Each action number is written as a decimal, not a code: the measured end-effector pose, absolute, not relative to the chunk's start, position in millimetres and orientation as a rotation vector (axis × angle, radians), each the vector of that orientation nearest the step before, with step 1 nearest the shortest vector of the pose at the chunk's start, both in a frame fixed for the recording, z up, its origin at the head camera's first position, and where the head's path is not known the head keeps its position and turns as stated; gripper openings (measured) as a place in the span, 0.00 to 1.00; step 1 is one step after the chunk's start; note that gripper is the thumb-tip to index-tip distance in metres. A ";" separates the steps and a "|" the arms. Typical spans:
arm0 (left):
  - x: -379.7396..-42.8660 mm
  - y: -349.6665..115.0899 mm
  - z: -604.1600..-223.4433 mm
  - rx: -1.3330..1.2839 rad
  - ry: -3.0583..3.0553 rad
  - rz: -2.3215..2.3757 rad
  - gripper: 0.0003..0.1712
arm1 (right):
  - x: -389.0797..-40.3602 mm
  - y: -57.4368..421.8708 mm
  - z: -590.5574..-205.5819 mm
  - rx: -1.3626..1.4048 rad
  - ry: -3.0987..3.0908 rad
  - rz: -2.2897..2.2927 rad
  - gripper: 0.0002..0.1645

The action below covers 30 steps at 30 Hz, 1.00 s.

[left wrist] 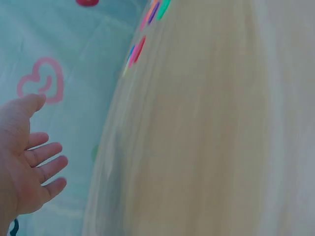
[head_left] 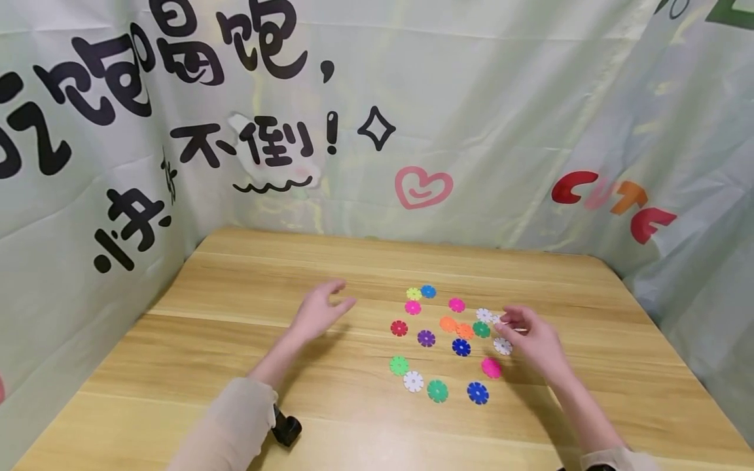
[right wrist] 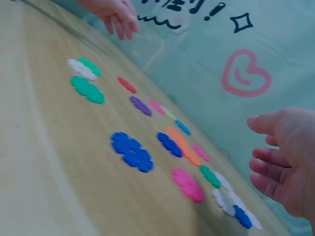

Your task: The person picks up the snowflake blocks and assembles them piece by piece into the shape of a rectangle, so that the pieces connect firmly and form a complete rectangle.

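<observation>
Several colourful notched plastic snowflake discs lie flat on the table. My right hand (head_left: 538, 341) hovers over their right side, near a white disc (head_left: 502, 346) and a green disc (head_left: 481, 329). In the right wrist view its thumb and fingers stand apart with nothing between them; a blue disc (right wrist: 242, 216) lies among white ones below. To the left of the discs, my left hand (head_left: 318, 314) hangs above bare wood, holding nothing, its fingers spread in the left wrist view. Nearest to it is a red disc (head_left: 398, 328). The right hand partly covers some discs in the head view.
The wooden table (head_left: 235, 288) meets a printed cloth (head_left: 501, 131) hanging behind and at both sides. Closer to the front edge lie a dark blue disc (head_left: 478, 393), a teal disc (head_left: 438, 391) and a pink disc (head_left: 491, 367). A black wrist device (head_left: 287, 428) shows at the left sleeve.
</observation>
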<state>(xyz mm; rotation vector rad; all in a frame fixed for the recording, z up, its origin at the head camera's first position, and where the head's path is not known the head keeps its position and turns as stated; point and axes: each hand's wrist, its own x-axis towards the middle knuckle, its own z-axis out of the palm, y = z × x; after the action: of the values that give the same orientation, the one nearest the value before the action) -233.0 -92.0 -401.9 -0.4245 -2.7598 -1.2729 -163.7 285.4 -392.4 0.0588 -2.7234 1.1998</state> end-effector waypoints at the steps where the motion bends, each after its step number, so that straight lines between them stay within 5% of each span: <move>1: -231.8 -88.1 -403.2 -0.426 -2.750 -1.299 0.29 | -163.4 282.9 -394.1 0.062 -2.738 1.223 0.28; 8: -227.9 -64.9 -415.3 -0.504 -2.752 -1.341 0.21 | -162.4 267.7 -404.6 0.123 -2.818 1.309 0.26; 30: -233.7 -21.0 -414.4 -0.558 -3.029 -1.474 0.24 | -168.6 251.0 -417.2 0.143 -2.988 1.135 0.16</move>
<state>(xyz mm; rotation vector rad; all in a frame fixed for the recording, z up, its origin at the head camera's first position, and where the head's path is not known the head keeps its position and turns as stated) -233.7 -21.0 -414.4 -0.5575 -3.0290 -1.4737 -168.6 251.0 -417.2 0.1434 -2.9882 1.1346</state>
